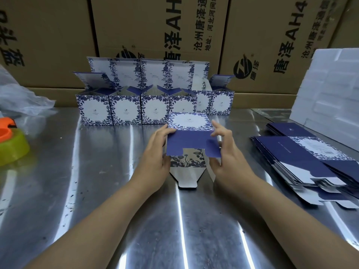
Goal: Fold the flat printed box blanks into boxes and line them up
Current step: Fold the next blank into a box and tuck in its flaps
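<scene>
Rearward, brown shipping cartons (pixel 159 26) wall off the far edge of the steel tabletop (pixel 97 191); its near stretch shows bare, scuffed metal. White foam slabs (pixel 330 90) block the far right corner. Six folded boxes (pixel 125 111), lids raised, stand in one row against the cartons. One stack of flat blanks (pixel 303 158) lies fanned at the right edge. One half-folded box (pixel 191 140) sits centre, just before the row. Left hand (pixel 155 152) and right hand (pixel 227 152) clasp its sides, fingers curled. Crumpled plastic (pixel 21 96) and one tape roll (pixel 11 148) occupy the left edge.
</scene>
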